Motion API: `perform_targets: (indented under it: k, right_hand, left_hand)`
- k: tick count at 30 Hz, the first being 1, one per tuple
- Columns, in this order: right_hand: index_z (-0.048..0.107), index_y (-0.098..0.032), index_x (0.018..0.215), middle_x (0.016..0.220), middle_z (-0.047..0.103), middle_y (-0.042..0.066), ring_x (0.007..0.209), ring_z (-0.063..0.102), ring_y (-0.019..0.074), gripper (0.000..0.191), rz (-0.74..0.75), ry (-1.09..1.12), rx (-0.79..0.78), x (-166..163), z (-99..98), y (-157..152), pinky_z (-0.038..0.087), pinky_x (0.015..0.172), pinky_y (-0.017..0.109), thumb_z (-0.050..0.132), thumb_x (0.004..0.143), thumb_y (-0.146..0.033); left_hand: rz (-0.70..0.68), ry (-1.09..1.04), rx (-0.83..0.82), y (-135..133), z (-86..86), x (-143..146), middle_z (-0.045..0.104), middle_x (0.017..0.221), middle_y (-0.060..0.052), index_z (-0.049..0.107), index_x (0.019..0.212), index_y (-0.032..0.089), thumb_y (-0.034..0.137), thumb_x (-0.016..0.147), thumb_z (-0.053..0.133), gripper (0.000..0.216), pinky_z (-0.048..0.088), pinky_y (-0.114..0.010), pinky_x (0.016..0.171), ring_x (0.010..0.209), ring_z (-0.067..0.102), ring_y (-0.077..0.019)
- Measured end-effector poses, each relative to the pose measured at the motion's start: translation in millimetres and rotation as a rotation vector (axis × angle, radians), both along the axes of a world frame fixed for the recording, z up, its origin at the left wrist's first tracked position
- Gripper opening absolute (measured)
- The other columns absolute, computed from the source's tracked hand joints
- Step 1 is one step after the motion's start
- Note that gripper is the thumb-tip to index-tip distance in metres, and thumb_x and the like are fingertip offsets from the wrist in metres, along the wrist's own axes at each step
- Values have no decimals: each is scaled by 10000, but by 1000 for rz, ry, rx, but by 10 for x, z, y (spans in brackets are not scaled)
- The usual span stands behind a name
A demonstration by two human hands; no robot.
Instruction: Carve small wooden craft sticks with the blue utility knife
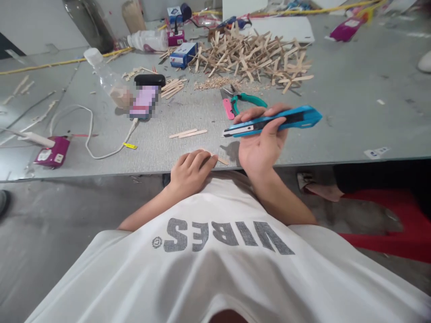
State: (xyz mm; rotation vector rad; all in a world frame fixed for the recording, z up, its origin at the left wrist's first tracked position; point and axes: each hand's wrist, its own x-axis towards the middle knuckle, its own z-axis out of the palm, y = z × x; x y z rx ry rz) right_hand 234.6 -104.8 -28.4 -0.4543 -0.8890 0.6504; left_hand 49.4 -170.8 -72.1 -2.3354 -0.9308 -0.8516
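My right hand (261, 146) grips a blue utility knife (274, 122) and holds it level just above the grey table (336, 112), near its front edge. My left hand (191, 170) rests at that edge, fingers curled and pressed down on a thin wooden stick (220, 159) that pokes out to the right. Two more flat sticks (187, 133) lie side by side a little farther in. Green-handled pliers (245, 101) lie just beyond the knife.
A big heap of wooden stick crosses (252, 54) fills the back middle. A phone (144, 103) on a white cable, a clear plastic bottle (107, 78), a small blue box (183, 54) and a purple charger (52, 154) stand to the left. A red stool (387, 224) sits under the table at right.
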Motion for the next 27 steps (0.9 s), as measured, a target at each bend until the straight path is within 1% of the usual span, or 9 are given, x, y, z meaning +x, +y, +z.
perform_targets:
  k: [2,5,8,10,12,17,22,24,27]
  right_hand:
    - [581,-339,997,811,633,-40,757,669,212,446,-12,38,5,-21,-20,-23,629,792,406,823,1013,-713]
    - [553,-329,936,740,537,-50,646,568,191,501,21,56,21,16,-12,-60,578,714,382,870,972,-715]
    - [484,-293,794,634,397,-52,539,420,176,599,182,11,-10,91,10,-110,506,627,377,863,956,-728]
    - [400,-264,695,565,307,-59,478,324,157,684,313,-43,-18,139,25,-135,439,565,365,832,969,-719]
    - [327,-241,646,528,252,-68,442,262,129,746,399,-75,-4,175,37,-149,384,537,344,812,987,-694]
    - [303,-226,639,538,261,-70,443,284,105,748,448,-80,12,192,39,-164,373,548,320,798,1021,-636]
    - [304,-231,643,551,260,-70,461,287,109,740,485,-32,-27,125,12,-209,389,561,324,811,1010,-625]
    - [302,-234,644,558,255,-70,475,284,113,736,502,-12,-44,100,-1,-225,400,572,326,824,1002,-611]
    - [300,-234,646,559,259,-71,483,277,111,738,506,-5,-54,92,-26,-228,398,579,326,837,994,-602]
  left_hand:
    - [1,-15,21,3,3,6,865,1231,-80,767,1347,221,189,1159,605,251,548,-351,960,1219,816,-219]
    - [15,-24,32,10,-21,4,868,1236,-68,781,1326,246,120,1135,595,295,546,-350,951,1201,825,-210]
    - [6,-13,-2,16,-69,-13,868,1281,-59,790,1359,289,108,1136,562,367,560,-354,970,1231,827,-209]
    - [-9,-5,-34,18,-100,-32,868,1299,-61,800,1373,308,122,1153,537,390,572,-345,987,1274,820,-208]
    - [-8,1,-70,18,-125,-49,865,1320,-72,806,1393,323,144,1172,524,401,581,-339,992,1313,812,-214]
    - [17,-2,-98,21,-121,-46,860,1365,-76,809,1377,354,153,1178,519,405,590,-344,976,1298,823,-217]
    - [-27,-52,-16,29,-59,-10,888,1267,-79,783,1285,230,99,1144,573,285,590,-332,999,1191,854,-215]
    - [-41,-94,-29,29,-68,-8,892,1264,-96,770,1294,192,92,1144,553,282,595,-323,1030,1202,856,-212]
    - [-30,-122,-98,30,-126,-21,891,1294,-112,781,1348,202,134,1168,500,341,608,-331,1063,1247,854,-216]
